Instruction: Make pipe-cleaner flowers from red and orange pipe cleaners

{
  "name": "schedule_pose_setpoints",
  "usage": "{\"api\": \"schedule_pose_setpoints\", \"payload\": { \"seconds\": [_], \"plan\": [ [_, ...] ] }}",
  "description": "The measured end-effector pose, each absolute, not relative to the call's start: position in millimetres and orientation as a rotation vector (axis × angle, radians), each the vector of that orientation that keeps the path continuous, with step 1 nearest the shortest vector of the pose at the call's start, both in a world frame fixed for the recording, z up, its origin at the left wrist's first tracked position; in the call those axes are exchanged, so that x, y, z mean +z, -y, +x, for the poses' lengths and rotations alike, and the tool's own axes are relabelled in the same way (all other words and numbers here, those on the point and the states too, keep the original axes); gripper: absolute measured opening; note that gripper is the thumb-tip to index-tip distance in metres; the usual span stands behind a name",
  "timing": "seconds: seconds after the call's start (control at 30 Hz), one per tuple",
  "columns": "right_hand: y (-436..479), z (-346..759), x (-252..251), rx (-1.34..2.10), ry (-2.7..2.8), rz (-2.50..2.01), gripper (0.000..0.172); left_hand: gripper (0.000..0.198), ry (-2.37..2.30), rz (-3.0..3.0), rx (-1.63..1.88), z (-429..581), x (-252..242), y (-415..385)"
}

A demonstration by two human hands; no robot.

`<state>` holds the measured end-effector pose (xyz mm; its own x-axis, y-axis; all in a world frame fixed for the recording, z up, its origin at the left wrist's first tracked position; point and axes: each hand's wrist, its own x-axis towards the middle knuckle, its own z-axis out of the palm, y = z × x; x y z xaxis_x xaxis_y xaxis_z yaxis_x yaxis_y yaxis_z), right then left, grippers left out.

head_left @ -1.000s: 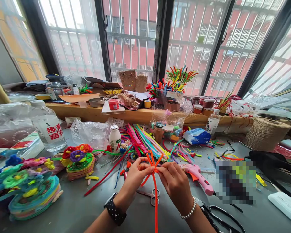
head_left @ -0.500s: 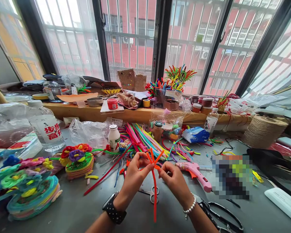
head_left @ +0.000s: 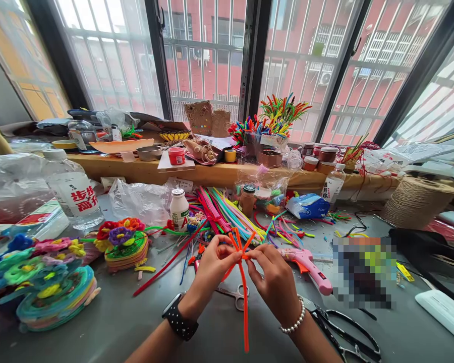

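Observation:
Orange pipe cleaners cross at a centre between my two hands, with short ends fanning upward and one long end hanging down. My left hand pinches them from the left, thumb and index finger together near the crossing. From the other side my right hand pinches the same bundle, its fingertips close to the left ones. The exact grip point is partly covered by the fingers. Below the hands lie small scissors, flat on the grey table. A pink glue gun rests just right of my right hand.
Loose coloured pipe cleaners spread behind the hands. Flower-topped coiled pieces stand at left, near a large water bottle. A white bottle stands behind. Large black scissors lie front right; a twine spool sits far right.
My right hand has turned, its fingers now reaching further over the crossing. An orange end now shows angling down beside my left thumb. The view has shifted slightly.

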<state>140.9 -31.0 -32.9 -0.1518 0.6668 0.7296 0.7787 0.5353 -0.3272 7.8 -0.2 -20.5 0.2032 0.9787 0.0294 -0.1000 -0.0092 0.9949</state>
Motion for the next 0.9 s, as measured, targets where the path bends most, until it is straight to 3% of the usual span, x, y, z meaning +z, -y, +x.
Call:
{"api": "schedule_pose_setpoints", "payload": {
  "seconds": [0.17,0.33,0.43,0.9],
  "plan": [
    [30.8,139.9,-32.1,0.255,1.720,-1.258,0.011,0.023,-1.020,1.458,1.175,7.8,-19.6,2.5],
    [28.6,137.7,-29.2,1.384,1.020,-1.151,0.019,0.017,-1.033,1.668,1.226,7.6,-14.5,9.6],
    [28.5,137.7,-27.6,1.764,0.715,-1.009,0.022,0.014,-1.030,1.748,1.266,8.3,-11.2,13.7],
    [30.4,142.8,-21.9,1.454,0.941,-1.061,0.028,0.027,-0.889,1.350,1.144,9.9,-13.7,9.6]
  ]
}}
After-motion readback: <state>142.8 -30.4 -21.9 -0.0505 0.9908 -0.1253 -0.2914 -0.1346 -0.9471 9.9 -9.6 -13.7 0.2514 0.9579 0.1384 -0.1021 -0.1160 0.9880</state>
